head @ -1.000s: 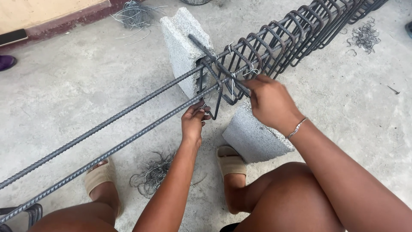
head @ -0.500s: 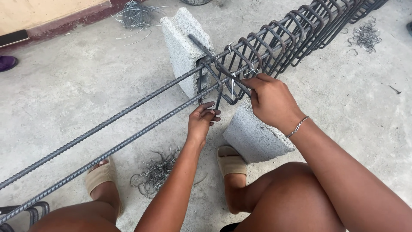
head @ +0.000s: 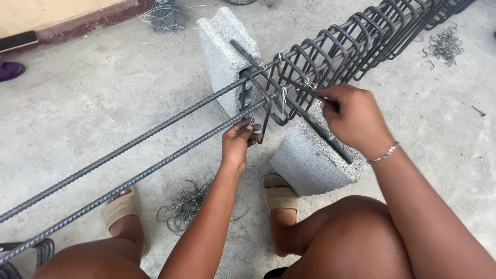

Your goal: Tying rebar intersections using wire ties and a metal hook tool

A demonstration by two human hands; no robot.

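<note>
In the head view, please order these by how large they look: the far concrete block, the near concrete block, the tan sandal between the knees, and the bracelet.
1. Near concrete block and far concrete block: they look alike, and the near one is partly hidden, so I do not rank them.
2. Tan sandal.
3. Bracelet.

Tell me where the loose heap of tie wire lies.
In the head view, the tie-wire heap lies on the concrete floor, lower centre, between the two sandalled feet, below the left hand.

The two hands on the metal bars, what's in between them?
In the head view, between the left hand and the right hand sit the first rebar stirrups, tied with thin wire, and the near concrete block.
</note>
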